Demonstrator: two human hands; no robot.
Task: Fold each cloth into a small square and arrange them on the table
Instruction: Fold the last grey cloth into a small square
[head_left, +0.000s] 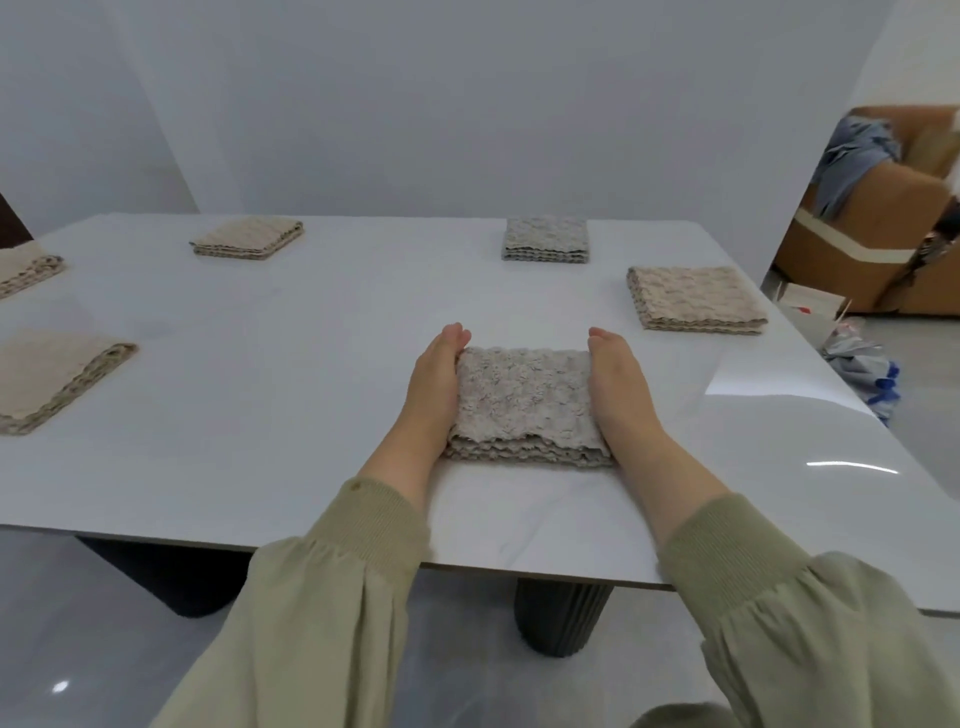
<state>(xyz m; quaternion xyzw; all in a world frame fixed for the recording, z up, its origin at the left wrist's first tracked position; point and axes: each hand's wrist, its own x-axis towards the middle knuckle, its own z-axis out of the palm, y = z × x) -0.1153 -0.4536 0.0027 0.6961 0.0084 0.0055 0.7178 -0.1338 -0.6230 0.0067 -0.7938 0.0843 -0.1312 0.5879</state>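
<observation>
A folded grey cloth (524, 405) lies flat on the white bench (311, 415), close to its near edge, a thick, layered square. The left hand (434, 384) stands on edge against the cloth's left side, fingers straight and together, palm touching the fabric. The right hand (621, 387) does the same on the right side. Neither hand curls round the cloth: both are flat and pressed inward against it, with fingertips reaching just past its far corners. Olive sleeves (374, 525) cover both forearms to the wrists.

Five more folded cloths lie on the bench, all apart from the grey cloth. Beyond it and slightly right, near the far edge, sits a second grey square (545, 239). To its right and somewhat farther back lies a beige square (693, 299). Far beyond it to the left is a far beige square (248, 237). Well to its left lies a near-left beige cloth (57, 376) — cut by the picture's edge — and beyond that a far-left beige cloth (26, 273), only partly in view. Off the bench, far right of the grey cloth, stands a brown sofa (872, 244).
</observation>
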